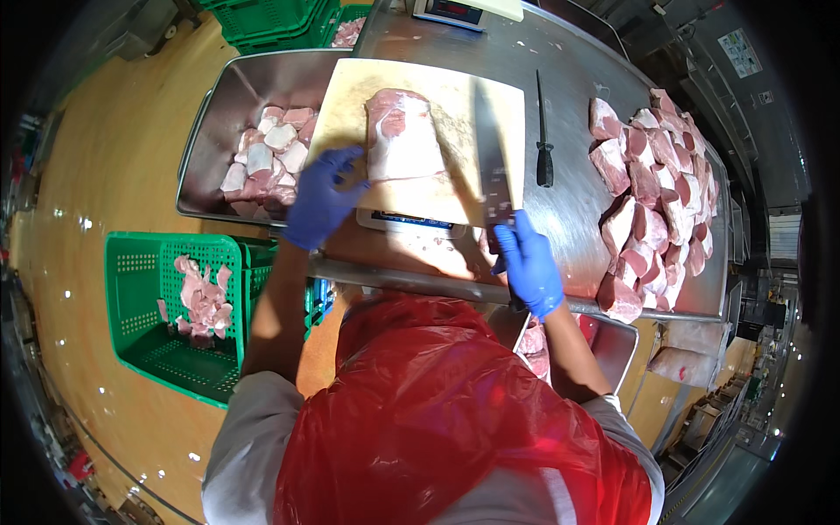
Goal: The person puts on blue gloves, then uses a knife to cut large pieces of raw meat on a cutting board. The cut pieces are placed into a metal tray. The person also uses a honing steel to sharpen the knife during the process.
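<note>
A large piece of pale raw meat with a white fat side lies on the cream cutting board. Just left of its near end is my left hand in a blue glove, its fingers apart and nothing in them. My right hand, also gloved in blue, grips a knife by its dark handle. The broad blade points away from me over the board's right side, apart from the meat. Part of a scale shows under the board's near edge.
Left of the board, a metal tub holds cut meat pieces. A green crate with trimmings stands below it. On the steel table are a sharpening steel and a big meat pile. A metal bin stands by my right arm.
</note>
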{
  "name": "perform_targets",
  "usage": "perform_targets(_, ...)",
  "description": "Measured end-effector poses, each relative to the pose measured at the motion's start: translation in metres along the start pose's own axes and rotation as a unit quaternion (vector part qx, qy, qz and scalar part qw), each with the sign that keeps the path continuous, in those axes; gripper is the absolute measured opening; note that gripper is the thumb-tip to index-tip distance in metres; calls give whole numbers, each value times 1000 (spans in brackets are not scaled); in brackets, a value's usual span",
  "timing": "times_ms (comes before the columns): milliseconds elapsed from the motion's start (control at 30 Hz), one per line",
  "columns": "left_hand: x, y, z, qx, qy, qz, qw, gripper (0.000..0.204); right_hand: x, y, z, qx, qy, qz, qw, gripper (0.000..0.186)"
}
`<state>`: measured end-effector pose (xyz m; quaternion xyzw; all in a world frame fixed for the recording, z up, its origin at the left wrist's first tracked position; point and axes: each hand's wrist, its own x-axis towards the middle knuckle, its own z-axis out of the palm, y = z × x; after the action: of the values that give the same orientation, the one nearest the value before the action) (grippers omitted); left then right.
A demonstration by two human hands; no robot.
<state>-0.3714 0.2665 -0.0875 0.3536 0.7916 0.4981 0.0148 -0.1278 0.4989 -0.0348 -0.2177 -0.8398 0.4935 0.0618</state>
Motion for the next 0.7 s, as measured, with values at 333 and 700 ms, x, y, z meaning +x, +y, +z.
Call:
perform_targets(333,-24,-7,62,100,178,27,979,9,80,-74,106,-337,-59,-153,927,16)
perform_targets(700,-43,2,35,10,212,-19,977,10,22,-9,-48,-573,-145,-142,794,13)
